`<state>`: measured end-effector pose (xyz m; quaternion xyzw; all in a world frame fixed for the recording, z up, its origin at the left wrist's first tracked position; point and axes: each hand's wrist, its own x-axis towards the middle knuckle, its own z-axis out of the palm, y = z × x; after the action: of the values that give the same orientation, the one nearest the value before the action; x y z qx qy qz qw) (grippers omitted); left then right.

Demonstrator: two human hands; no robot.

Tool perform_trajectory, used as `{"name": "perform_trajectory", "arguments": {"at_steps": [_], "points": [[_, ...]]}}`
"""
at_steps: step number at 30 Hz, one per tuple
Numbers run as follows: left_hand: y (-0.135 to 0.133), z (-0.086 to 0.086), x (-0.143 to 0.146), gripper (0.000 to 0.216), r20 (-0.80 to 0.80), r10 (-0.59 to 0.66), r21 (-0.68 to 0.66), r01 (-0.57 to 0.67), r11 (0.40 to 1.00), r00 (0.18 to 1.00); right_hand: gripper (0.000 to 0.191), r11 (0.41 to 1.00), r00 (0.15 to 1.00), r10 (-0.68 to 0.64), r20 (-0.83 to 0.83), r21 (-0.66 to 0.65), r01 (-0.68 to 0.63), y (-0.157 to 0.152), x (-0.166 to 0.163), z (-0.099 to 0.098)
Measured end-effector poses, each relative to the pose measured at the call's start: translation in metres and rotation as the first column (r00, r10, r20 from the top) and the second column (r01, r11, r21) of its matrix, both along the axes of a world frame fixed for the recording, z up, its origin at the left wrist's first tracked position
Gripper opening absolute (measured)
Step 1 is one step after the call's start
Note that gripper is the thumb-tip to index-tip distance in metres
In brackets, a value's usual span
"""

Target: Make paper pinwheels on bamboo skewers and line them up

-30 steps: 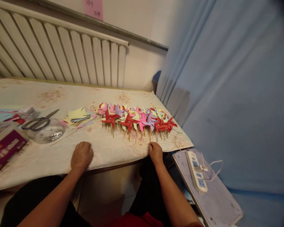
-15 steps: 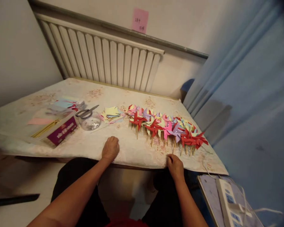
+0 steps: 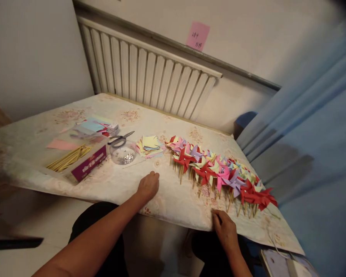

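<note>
My left hand (image 3: 148, 187) rests as a loose fist on the flowered tablecloth (image 3: 173, 209), with nothing showing in it. At the table's front edge lies my right hand (image 3: 225, 229), fingers curled in and no object visible in them. Just beyond it stands a dense group of paper pinwheels (image 3: 207, 172) on thin sticks, in red, pink, purple and pale yellow. Left of the pinwheels is a stack of colored paper squares (image 3: 150, 142). A clear round dish (image 3: 123, 154) holds small shiny pieces, and black-handled scissors (image 3: 121, 139) lie across its rim.
A clear box with a purple label (image 3: 90, 164) holds thin wooden sticks (image 3: 69, 158). Behind it are a pink paper strip (image 3: 62, 144) and blue paper (image 3: 92, 125). A radiator (image 3: 150, 73) lines the wall; a blue curtain (image 3: 314, 134) hangs at the right.
The view has shifted and tilted, so the table's things appear farther right and lower. Both hands stay resting by the front edge, still curled.
</note>
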<state>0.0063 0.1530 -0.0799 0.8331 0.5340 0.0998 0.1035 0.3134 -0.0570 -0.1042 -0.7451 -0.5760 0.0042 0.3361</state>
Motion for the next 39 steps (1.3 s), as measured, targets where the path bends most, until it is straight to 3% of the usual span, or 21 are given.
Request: {"name": "perform_trajectory", "arguments": {"at_steps": [4,7,12,18,22,26,32,39], "points": [[0.021,-0.001,-0.008,0.022,0.064,-0.069,-0.067,0.073,0.995,0.996,0.027,0.999,0.999,0.039,-0.02,-0.022,-0.04,0.012,-0.026,0.011],[0.033,-0.006,-0.015,0.021,0.239,-0.102,-0.036,0.114,0.993,0.966,0.024,0.988,0.987,0.154,-0.039,0.003,-0.154,0.042,-0.06,0.029],[0.049,-0.008,-0.02,0.017,0.509,0.015,-0.11,0.048,0.993,0.861,0.023,0.943,0.942,0.333,-0.038,0.041,-0.332,0.128,-0.128,0.073],[0.061,-0.008,-0.025,0.013,0.635,0.05,-0.228,0.125,0.966,0.771,0.019,0.875,0.874,0.483,0.059,0.002,-0.483,0.251,-0.186,0.109],[0.064,-0.006,-0.027,0.013,0.655,0.132,-0.357,0.15,0.922,0.744,0.016,0.854,0.833,0.52,0.191,-0.142,-0.501,0.32,-0.201,0.107],[0.065,-0.006,-0.028,0.013,0.653,0.12,-0.377,0.184,0.908,0.747,0.027,0.813,0.756,0.58,0.303,-0.279,-0.511,0.363,-0.208,0.093],[0.064,-0.007,-0.029,0.015,0.642,0.097,-0.362,0.19,0.913,0.76,0.033,0.772,0.681,0.629,0.375,-0.409,-0.488,0.393,-0.217,0.08],[0.065,-0.006,-0.029,0.015,0.609,0.059,-0.338,0.191,0.921,0.791,0.015,0.748,0.634,0.653,0.414,-0.481,-0.456,0.403,-0.222,0.079]]}}
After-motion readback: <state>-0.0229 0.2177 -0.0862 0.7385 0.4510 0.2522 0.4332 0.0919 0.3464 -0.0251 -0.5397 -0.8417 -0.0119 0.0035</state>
